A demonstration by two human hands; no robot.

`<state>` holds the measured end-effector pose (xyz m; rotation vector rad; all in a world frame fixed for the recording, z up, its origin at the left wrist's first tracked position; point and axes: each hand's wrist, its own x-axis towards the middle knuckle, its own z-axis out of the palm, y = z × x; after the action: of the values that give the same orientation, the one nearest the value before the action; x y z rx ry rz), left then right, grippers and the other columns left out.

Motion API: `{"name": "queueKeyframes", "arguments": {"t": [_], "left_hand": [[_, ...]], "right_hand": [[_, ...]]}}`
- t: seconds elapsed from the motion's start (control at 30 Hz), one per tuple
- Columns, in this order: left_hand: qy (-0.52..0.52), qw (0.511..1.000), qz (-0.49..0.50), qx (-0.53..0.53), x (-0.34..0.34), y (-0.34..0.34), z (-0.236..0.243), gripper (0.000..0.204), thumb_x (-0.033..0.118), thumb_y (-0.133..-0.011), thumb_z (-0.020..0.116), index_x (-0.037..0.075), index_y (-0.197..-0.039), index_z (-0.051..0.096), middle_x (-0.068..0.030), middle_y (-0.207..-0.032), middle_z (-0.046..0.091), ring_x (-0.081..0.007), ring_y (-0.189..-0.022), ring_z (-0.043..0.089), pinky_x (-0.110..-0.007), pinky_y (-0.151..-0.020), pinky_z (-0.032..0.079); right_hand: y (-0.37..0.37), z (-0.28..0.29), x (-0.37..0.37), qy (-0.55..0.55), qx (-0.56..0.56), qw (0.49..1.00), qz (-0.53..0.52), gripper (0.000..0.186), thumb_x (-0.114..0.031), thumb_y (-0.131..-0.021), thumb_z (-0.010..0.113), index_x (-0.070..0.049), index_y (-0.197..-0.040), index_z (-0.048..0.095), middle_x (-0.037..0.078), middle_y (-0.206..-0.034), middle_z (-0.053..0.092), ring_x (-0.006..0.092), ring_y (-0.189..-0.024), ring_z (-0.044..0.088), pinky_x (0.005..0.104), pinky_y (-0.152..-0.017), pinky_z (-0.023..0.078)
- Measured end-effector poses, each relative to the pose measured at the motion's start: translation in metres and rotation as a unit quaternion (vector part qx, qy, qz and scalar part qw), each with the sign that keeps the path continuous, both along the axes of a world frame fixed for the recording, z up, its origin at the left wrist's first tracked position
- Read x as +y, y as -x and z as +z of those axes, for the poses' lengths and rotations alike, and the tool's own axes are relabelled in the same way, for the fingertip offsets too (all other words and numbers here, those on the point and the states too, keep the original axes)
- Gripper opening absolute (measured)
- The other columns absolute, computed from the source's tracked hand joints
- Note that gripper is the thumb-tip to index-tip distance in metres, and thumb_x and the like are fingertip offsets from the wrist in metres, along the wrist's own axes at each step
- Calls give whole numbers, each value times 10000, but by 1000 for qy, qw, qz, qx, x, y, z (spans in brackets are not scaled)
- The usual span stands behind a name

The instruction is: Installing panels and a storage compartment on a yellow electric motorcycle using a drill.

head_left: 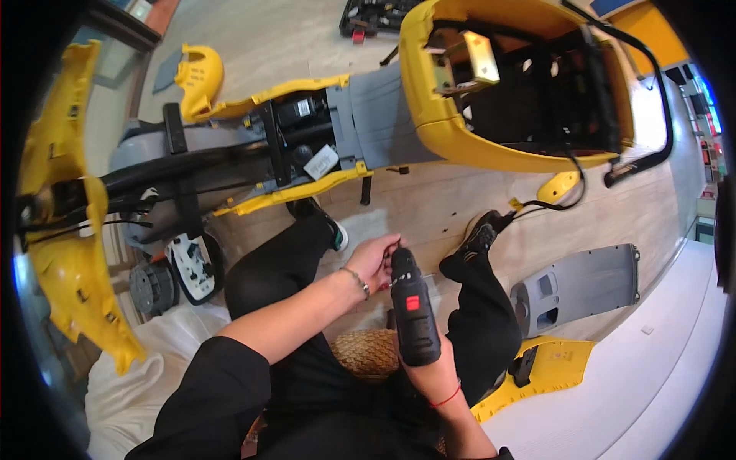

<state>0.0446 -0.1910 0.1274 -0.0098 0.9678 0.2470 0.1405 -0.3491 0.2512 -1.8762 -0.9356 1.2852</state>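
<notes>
A black cordless drill (416,330) with a red patch points away from me between my legs, my right hand (429,364) gripping it from beneath. At its front end my left hand (379,261) has its fingers curled close to the chuck; what they pinch is too small to make out. Beyond my hands lies a partly dismantled yellow scooter (441,130), with its grey step-through section (379,115), black frame and wiring exposed along the middle.
A long yellow panel (65,253) stands at the left. A yellow panel (560,360) and grey board (575,280) lie at the right, a smaller yellow piece (558,188) beyond. A grey round part (149,287) sits at lower left; a black tool case (372,15) is at the back.
</notes>
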Motion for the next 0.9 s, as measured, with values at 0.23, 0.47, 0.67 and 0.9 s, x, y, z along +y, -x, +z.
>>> {"name": "queueKeyframes", "arguments": {"t": [0.23, 0.47, 0.67, 0.9], "left_hand": [[-11, 992, 119, 33, 51, -9, -43, 144, 194, -909, 516, 72, -853, 569, -18, -725, 596, -123, -647, 581, -279, -648, 500], [-23, 984, 163, 66, 87, 20, -85, 184, 235, -903, 546, 63, -934, 603, 5, -704, 597, -121, -647, 586, -277, -639, 491], [12, 988, 128, 85, 108, 15, -102, 195, 264, -900, 558, 84, -932, 625, 11, -690, 582, -119, -596, 573, -288, -567, 486], [4, 979, 181, 92, 117, 13, -101, 190, 218, -888, 579, 38, -932, 622, 46, -658, 486, -43, -516, 397, -197, -483, 367]], "right_hand": [[-25, -38, 82, -32, -86, 989, 117, 170, -94, -768, 683, -5, -902, 628, 157, -741, 641, 310, -658, 636, 337, -608, 501], [-24, -73, 144, 28, -16, 989, 146, 389, -24, -723, 628, -31, -1107, 566, 193, -987, 604, 381, -897, 590, 394, -721, 487], [-6, -98, 154, 62, -2, 991, 117, 530, -38, -723, 641, -18, -1230, 487, 233, -986, 603, 388, -929, 590, 386, -772, 474], [-5, -112, 162, 32, -26, 992, 119, 507, -26, -723, 634, -17, -1212, 502, 224, -984, 605, 379, -910, 596, 375, -775, 472]]}}
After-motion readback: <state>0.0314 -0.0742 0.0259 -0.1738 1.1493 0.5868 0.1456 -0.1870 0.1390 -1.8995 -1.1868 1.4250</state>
